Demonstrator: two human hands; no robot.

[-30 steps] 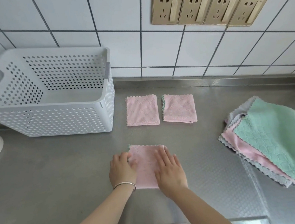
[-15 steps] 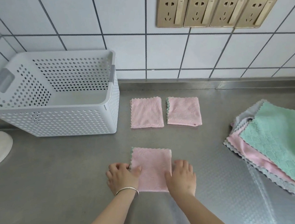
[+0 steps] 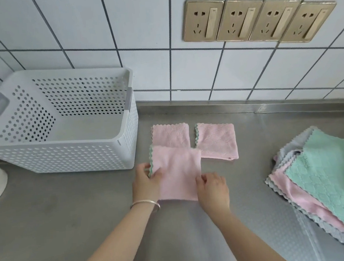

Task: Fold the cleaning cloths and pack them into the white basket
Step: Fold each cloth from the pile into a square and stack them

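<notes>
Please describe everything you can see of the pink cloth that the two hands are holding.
The pink cloth is folded into a rough square of soft, fluffy fabric, with a green scalloped edge on its left side. The left hand pinches its left edge and the right hand grips its lower right edge. Its far edge overlaps the left folded cloth on the steel counter.

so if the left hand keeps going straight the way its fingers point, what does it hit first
Probably the folded pink cloth lying nearest the basket. The left hand points away from the person, gripping the cloth it carries, whose far edge already overlaps it.
</notes>
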